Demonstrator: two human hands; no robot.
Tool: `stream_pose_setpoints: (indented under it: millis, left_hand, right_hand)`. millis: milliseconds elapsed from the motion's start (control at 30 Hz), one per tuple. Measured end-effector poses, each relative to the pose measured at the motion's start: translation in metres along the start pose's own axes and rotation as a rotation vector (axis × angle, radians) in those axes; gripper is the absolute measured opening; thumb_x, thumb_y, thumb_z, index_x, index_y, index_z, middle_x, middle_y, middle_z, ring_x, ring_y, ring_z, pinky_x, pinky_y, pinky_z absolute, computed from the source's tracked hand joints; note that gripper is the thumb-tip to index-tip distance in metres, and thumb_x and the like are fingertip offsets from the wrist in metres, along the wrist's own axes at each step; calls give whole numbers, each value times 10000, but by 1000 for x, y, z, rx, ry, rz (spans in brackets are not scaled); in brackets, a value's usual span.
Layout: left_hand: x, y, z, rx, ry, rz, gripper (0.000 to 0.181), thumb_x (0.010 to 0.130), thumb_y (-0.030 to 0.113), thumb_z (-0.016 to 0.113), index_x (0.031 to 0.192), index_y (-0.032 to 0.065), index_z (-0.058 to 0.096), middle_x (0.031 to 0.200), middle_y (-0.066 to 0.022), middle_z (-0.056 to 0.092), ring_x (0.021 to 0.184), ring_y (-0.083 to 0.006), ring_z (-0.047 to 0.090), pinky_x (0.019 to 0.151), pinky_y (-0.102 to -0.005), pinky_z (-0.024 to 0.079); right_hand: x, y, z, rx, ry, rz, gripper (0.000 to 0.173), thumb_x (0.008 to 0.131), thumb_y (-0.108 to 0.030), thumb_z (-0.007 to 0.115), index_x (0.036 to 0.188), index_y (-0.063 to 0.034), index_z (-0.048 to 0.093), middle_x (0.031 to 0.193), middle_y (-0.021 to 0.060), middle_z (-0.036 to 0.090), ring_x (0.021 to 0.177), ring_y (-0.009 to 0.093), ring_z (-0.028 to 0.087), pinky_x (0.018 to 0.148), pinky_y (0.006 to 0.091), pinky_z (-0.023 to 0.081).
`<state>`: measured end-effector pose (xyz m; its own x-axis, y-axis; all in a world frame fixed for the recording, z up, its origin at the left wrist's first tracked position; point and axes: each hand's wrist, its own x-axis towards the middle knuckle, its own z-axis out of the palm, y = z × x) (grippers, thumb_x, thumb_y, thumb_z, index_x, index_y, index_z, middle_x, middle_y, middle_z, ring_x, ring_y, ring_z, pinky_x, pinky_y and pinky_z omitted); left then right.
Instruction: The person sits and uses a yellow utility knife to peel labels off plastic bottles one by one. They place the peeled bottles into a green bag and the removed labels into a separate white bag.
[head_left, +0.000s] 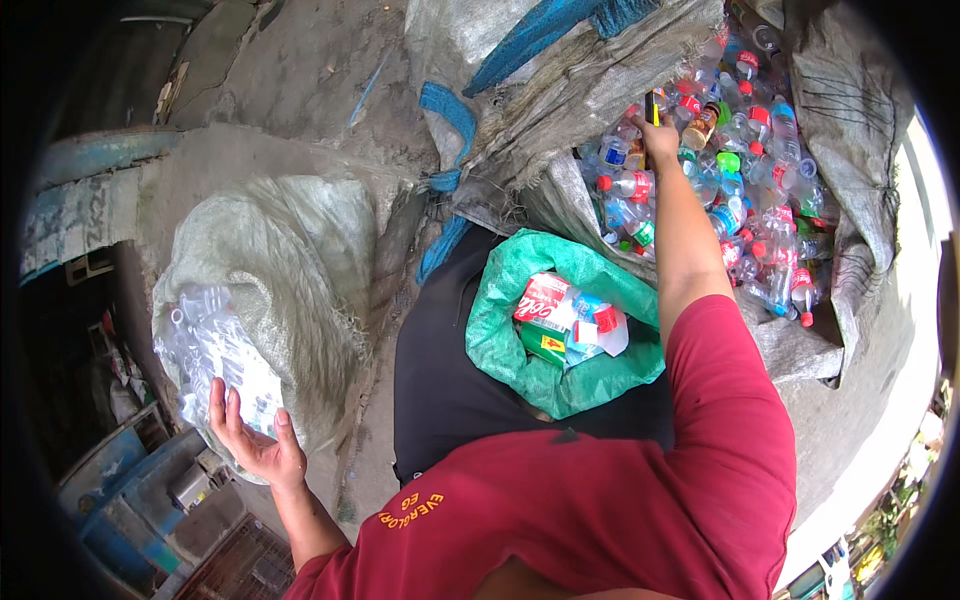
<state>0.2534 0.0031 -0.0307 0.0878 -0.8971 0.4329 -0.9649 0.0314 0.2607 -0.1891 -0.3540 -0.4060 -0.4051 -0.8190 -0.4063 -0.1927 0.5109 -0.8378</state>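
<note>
My right hand (660, 141) reaches out among plastic bottles (780, 172), many with red caps and labels. A slim black-and-yellow tool (651, 109) is in its grip; its exact kind is hard to tell. The bottles lie in the mouth of a big grey woven sack (840, 165). On the left, my left hand (259, 450) is raised with fingers apart and nothing in it. Just beyond it, clear label-free bottles (217, 349) fill a whitish woven sack (300, 247). Between my legs stands a green woven sack (499, 300) with peeled bottle labels (551, 304) inside.
Folded grey sacking with a blue strap (450, 124) lies ahead on the concrete floor (300, 82). Blue containers (127, 495) and a rusty wire grid (240, 562) are at the lower left. A bright sunlit strip (900, 375) runs along the right.
</note>
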Motion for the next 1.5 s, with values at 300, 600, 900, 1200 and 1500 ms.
stream_pose_setpoints:
  millis: [300,600,900,1200,1500]
  left_hand:
    - [-10,17,9,-181,-42,-62,492,784,151,653,1228,13,490,1333,-211,392,1259,-337,372,1023,-433,316]
    - [-10,97,107,-597,-436,-89,620,726,200,717,1265,26,464,1279,-174,487,1192,-327,455,1003,-408,344]
    - [11,176,147,-1212,-166,364,661,649,216,814,1179,45,457,1271,-161,509,1184,-285,492,996,-389,379]
    - [-6,198,106,-1582,-210,-243,417,864,340,628,1140,82,451,1032,-57,556,904,-108,571,717,-265,504]
    - [-22,198,77,-2218,-706,-255,632,885,590,419,1219,54,449,1150,-106,560,1005,-249,576,846,-399,470]
  right_hand:
    - [-20,21,25,-409,-28,-7,880,541,-459,807,1196,39,493,1021,179,641,913,251,641,824,338,482]
    - [-178,-43,-91,1250,-173,360,269,773,-298,671,871,-87,536,656,58,535,516,193,483,577,367,458]
    - [-400,-95,-112,1145,-742,419,521,810,-538,599,956,-39,573,812,78,644,546,173,581,518,345,500]
    - [-492,-63,-124,652,-525,-231,573,810,-141,666,1295,-47,376,1132,173,567,552,99,536,541,229,462]
    - [-502,-59,-159,847,-998,49,509,900,-448,500,1207,-42,475,893,136,610,525,106,520,526,263,456]
